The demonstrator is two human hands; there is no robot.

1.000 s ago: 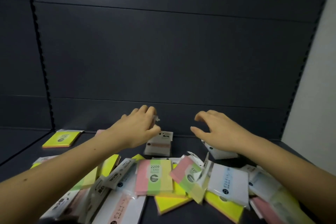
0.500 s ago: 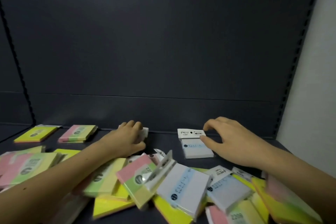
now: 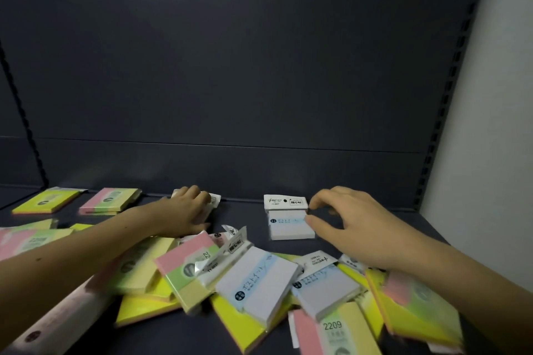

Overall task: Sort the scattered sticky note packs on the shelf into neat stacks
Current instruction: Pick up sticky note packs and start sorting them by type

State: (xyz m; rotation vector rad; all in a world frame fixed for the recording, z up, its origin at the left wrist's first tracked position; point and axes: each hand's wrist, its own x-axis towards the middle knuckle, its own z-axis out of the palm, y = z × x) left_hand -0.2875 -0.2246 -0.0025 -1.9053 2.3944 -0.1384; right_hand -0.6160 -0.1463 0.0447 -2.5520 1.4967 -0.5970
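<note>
Fingers of the left hand curl over a small white card-topped pack, just lowered to the dark shelf's rear edge, while the right hand's loose fingers touch the blue-striped white sticky note pack set alongside, the colourful front heap unsorted.

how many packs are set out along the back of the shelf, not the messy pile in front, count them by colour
yellow pack: 1
pink and green pack: 1 showing, perhaps another beneath it
white: 2, the half-hidden white pack under the left hand and the blue-striped white pack at the right hand fingers
total: 4
</note>
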